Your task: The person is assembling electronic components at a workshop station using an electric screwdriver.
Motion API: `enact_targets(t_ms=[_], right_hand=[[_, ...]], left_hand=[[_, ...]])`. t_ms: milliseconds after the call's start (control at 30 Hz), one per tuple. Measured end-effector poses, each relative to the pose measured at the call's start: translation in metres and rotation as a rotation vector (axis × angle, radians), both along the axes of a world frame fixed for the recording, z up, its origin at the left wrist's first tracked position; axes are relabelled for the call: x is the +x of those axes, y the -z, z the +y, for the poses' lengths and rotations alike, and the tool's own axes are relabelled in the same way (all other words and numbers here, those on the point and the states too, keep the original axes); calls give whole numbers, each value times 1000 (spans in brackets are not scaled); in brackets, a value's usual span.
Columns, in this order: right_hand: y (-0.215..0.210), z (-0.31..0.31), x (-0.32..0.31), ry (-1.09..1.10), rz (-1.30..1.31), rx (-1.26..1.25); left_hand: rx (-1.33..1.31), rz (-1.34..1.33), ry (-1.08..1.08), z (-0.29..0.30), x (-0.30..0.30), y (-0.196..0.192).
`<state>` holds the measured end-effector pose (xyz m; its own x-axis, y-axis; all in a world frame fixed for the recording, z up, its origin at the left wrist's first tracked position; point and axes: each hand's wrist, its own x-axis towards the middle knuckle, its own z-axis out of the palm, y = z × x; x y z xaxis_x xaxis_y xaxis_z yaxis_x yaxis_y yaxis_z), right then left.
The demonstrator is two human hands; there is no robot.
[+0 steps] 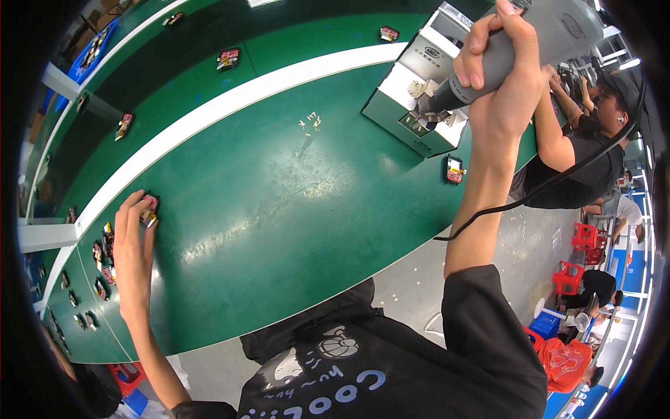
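My right hand grips a grey driver, its lower end at the metal fittings on the box; I cannot tell if they touch. Well left of the box, on the green table, my left hand has its fingers closed around a small black-and-red part. Another part lies just beside the box, on my side.

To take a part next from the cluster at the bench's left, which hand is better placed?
Probably the left hand: it is beside that cluster of parts, though it holds a red-and-black part. The right hand grips an electric screwdriver at the distant screw feeder.
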<state>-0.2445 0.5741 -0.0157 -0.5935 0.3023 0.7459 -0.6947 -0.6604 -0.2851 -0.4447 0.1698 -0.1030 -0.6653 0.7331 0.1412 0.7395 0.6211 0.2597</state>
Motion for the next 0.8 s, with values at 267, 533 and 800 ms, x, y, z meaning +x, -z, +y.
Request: enact_targets(t_ms=[267,533,800], right_hand=[[-16,-24,11,1193,-740,214],[10,2,-5,17,-3,51],[1,-66,26,1021,-684,261]], left_hand=[[69,-11,494,49,75,-1],[188,-92,526,65,118,6],[208,191,632,64,113,14]])
